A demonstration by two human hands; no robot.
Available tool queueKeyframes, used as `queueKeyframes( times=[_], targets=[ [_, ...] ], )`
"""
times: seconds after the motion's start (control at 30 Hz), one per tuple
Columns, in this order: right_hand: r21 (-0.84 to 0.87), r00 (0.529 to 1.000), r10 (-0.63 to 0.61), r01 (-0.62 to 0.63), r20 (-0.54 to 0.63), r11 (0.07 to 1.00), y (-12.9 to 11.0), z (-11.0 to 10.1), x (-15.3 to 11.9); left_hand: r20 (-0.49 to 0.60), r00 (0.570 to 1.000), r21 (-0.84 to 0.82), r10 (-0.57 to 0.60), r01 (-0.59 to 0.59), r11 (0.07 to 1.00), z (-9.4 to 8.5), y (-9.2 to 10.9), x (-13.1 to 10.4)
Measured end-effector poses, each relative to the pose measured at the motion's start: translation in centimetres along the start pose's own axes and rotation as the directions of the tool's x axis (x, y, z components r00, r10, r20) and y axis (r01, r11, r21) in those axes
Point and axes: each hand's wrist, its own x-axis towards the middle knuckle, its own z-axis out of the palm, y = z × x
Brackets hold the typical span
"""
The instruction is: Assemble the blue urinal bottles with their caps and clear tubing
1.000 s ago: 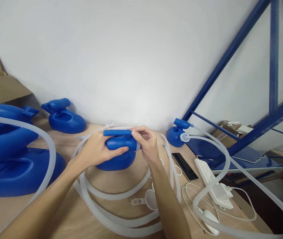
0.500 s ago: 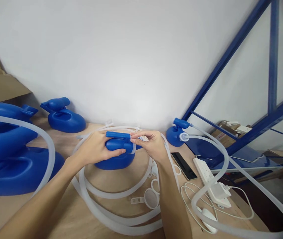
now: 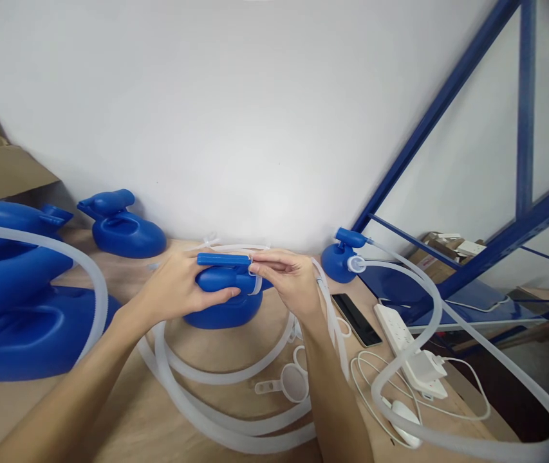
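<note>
In the middle of the table a blue plastic urinal bottle [image 3: 223, 316] stands on its base. My left hand [image 3: 170, 286] is wrapped round its upper part from the left, thumb along the near side of the neck. Along the top lies a blue bar [image 3: 224, 260], with the left fingers behind it. A translucent white ring [image 3: 257, 285] circles the neck at the right. My right hand [image 3: 289, 276] pinches a small translucent strap at the bar's right end; the fingers partly hide it. Below, a translucent cap with a holed tab [image 3: 294, 384] lies beside my right forearm.
Clear hose [image 3: 235, 379] coils round the bottle. More blue bottles stand left [image 3: 129, 235] and right [image 3: 338, 263], the right one with hoses attached. A phone [image 3: 357, 320], power strip [image 3: 400, 341] and white cables lie right. Blue metal shelving [image 3: 438, 96] and a cardboard box [image 3: 6, 170] flank the table.
The blue bar and my left hand have shifted slightly left. My right fingertips have moved a little left and stay at the bar's right end.
</note>
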Motion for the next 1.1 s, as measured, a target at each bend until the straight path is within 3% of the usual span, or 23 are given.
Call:
queueKeyframes(
  times=[0.3, 0.53, 0.67, 0.77, 0.9, 1.03, 1.1],
  targets=[
    [0.019, 1.000, -0.006, 0.006, 0.027, 1.000, 0.5, 0.5, 0.1, -0.001, 1.000, -0.024, 0.031, -0.031, 0.999, -0.3, 0.3, 0.2],
    [0.065, 0.992, 0.071, -0.078, 0.107, 0.995, 2.4, 1.1, 0.8, -0.030, 0.997, 0.093, -0.071, 0.073, 0.993, -0.7, 0.8, -0.1],
    [0.037, 0.998, -0.022, 0.020, 0.058, 0.999, 2.8, 1.8, 0.9, -0.050, 0.990, 0.053, -0.134, 0.137, 0.989, -0.4, 0.5, 0.0],
    [-0.177, 0.985, -0.170, 0.169, 0.010, 0.970, 2.1, 1.7, 0.7, -0.033, 0.985, 0.027, -0.171, 0.172, 0.985, 0.2, 0.1, 0.2],
    [-0.519, 0.959, -0.273, 0.275, 0.082, 0.810, 1.1, -0.2, 0.5, -0.021, 0.971, 0.074, -0.237, 0.238, 0.968, 0.8, -0.5, 0.4],
    [-0.629, 0.979, -0.142, 0.205, 0.149, 0.750, 1.2, -4.3, 0.7, -0.062, 0.924, -0.073, -0.377, 0.372, 0.925, 0.5, -1.1, 0.6],
    [-0.651, 0.974, -0.041, 0.179, 0.222, 0.738, 1.8, -6.4, 0.9, 0.028, 0.861, -0.230, -0.508, 0.500, 0.835, 0.3, -1.6, 0.6]
  ],
)
